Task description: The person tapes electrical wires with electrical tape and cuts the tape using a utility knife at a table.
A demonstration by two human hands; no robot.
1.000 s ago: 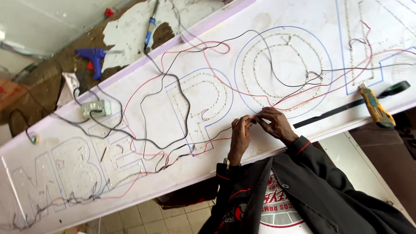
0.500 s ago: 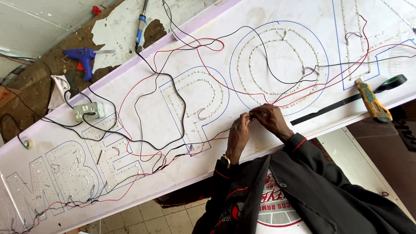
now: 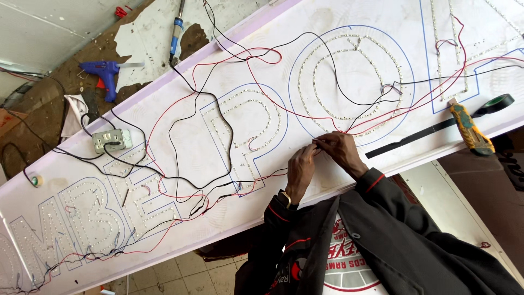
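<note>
Both hands — left hand [image 3: 301, 164], right hand [image 3: 339, 151] — stay pinched together on the wires [image 3: 322, 143] over the sign [image 3: 349, 71]; only the view shifted — joining continues.

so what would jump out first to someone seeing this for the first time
A long white sign panel runs slantwise across the view, its big letter outlines filled with rows of tiny lights and draped in loose red and black wires. At its near edge the left hand and right hand meet, pinching a wire between the fingertips. A blue glue gun lies on the worn surface at upper left.
</note>
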